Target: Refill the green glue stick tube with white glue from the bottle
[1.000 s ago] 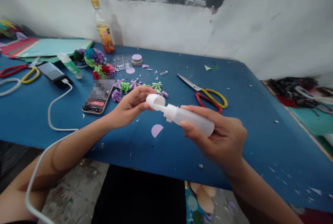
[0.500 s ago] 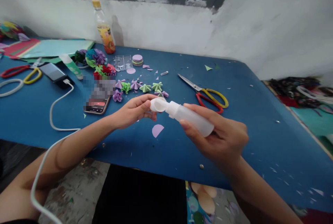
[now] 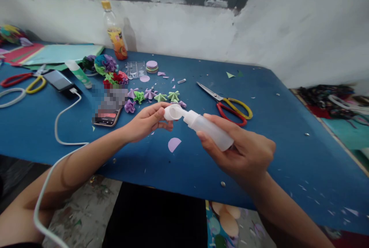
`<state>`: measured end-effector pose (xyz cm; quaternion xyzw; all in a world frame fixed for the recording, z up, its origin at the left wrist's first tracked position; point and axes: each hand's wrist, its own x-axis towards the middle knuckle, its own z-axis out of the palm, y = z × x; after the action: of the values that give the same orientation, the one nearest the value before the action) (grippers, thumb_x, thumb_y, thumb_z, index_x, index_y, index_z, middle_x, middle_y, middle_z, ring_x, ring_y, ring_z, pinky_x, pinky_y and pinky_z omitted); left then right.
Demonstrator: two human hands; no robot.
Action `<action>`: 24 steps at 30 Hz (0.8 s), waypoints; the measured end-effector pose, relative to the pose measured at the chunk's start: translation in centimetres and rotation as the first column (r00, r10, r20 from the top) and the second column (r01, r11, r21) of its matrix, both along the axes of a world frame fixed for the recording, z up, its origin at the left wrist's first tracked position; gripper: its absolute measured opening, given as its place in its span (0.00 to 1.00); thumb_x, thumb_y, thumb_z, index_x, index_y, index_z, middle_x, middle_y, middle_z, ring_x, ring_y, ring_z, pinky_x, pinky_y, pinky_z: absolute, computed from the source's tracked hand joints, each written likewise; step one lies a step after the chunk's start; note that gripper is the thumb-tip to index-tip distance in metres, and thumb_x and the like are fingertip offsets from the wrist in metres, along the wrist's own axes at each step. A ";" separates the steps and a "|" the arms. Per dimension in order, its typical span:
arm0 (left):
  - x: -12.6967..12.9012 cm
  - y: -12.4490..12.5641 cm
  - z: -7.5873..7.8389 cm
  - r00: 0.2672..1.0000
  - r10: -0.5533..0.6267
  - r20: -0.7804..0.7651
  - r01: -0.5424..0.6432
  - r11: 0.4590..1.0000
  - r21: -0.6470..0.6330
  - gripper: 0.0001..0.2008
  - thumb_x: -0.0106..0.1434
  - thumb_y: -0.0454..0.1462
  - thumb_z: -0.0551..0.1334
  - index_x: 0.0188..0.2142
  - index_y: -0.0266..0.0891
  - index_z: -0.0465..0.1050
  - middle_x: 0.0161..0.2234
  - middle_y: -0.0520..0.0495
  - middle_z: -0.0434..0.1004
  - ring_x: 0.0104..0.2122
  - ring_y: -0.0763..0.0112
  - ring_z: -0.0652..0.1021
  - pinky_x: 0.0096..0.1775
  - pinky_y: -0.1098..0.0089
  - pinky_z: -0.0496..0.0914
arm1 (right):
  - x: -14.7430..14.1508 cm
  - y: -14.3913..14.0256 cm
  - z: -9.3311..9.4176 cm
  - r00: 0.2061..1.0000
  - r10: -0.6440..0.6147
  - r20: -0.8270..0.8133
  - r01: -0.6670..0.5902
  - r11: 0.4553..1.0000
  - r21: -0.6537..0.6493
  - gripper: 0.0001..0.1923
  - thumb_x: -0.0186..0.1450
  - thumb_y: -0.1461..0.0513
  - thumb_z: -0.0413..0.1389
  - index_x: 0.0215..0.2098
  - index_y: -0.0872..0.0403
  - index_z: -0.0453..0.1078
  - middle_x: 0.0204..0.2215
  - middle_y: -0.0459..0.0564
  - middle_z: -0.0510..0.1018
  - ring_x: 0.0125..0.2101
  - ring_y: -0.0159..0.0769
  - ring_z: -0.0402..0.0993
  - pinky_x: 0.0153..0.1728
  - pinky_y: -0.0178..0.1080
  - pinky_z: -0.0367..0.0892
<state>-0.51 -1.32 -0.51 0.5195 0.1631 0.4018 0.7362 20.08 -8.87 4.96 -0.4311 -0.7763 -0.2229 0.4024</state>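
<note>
My right hand grips a white plastic squeeze bottle, held nearly level above the blue table with its nozzle pointing left. My left hand pinches the bottle's white cap at the nozzle end between thumb and fingers. Just below the bottle a purple paper half-circle lies flat on the table. Small folded paper flowers in purple and green lie in a row just beyond my left hand.
Red-and-yellow scissors lie right of the flowers. A phone and a second phone on a white cable are at the left, with a glue stick, a drink bottle, a purple disc stack and coloured sheets.
The bottle has tilted slightly and its cap end has moved a little down and right. Both hands keep their hold and stay almost in place.
</note>
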 end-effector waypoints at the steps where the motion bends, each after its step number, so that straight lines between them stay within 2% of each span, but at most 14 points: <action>1: 0.0 0.0 0.0 1.000 0.010 0.003 -0.010 1.000 0.003 0.16 0.62 0.46 0.61 0.43 0.38 0.72 0.30 0.48 0.74 0.31 0.74 0.76 0.37 0.73 0.73 | 0.0 0.0 0.0 1.000 -0.005 0.001 0.005 1.000 0.003 0.12 0.61 0.58 0.59 0.42 0.54 0.72 0.29 0.47 0.82 0.22 0.32 0.77 0.21 0.33 0.69; 8: 0.0 0.0 0.5 0.998 0.039 0.044 -0.037 0.998 -0.047 0.16 0.60 0.45 0.63 0.43 0.38 0.71 0.31 0.48 0.75 0.31 0.73 0.77 0.36 0.72 0.74 | 0.1 0.2 -0.2 1.000 0.005 0.012 -0.005 0.999 0.035 0.12 0.61 0.59 0.60 0.41 0.55 0.71 0.27 0.48 0.82 0.20 0.32 0.77 0.20 0.33 0.69; 11: 0.0 0.0 0.7 0.999 0.004 0.054 0.001 0.994 -0.105 0.16 0.61 0.45 0.63 0.43 0.37 0.72 0.31 0.48 0.75 0.31 0.73 0.77 0.36 0.72 0.74 | 0.2 0.3 -0.3 0.999 0.053 -0.010 -0.052 0.996 0.071 0.12 0.61 0.57 0.60 0.41 0.55 0.71 0.29 0.48 0.83 0.22 0.32 0.78 0.22 0.32 0.70; 14: -0.2 0.0 1.0 0.996 -0.044 0.072 0.057 0.980 -0.191 0.14 0.62 0.43 0.62 0.44 0.37 0.72 0.31 0.48 0.75 0.30 0.74 0.76 0.37 0.71 0.74 | 0.2 0.3 -0.3 0.997 0.073 -0.005 -0.073 0.996 0.050 0.13 0.61 0.57 0.60 0.42 0.54 0.71 0.31 0.49 0.83 0.24 0.33 0.79 0.23 0.32 0.72; 17: -0.2 0.0 1.1 0.989 -0.109 0.101 0.131 0.961 -0.243 0.13 0.63 0.42 0.61 0.43 0.36 0.73 0.28 0.49 0.73 0.27 0.76 0.74 0.36 0.71 0.74 | 0.1 0.4 -0.3 0.995 0.100 0.007 -0.100 0.995 0.029 0.14 0.60 0.58 0.60 0.43 0.54 0.70 0.32 0.49 0.83 0.25 0.33 0.79 0.23 0.31 0.72; 24: -0.1 0.1 0.9 0.990 -0.134 0.053 0.143 0.959 -0.244 0.19 0.63 0.49 0.58 0.41 0.34 0.72 0.23 0.51 0.69 0.24 0.78 0.71 0.36 0.71 0.74 | 0.1 0.4 -0.3 0.996 0.083 0.016 -0.083 0.996 0.008 0.16 0.60 0.58 0.61 0.45 0.52 0.70 0.35 0.48 0.82 0.25 0.32 0.79 0.23 0.31 0.72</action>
<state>-0.61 -1.25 0.41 0.4266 0.1621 0.3352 0.8243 20.22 -8.47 4.70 -0.3948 -0.7958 -0.2126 0.4070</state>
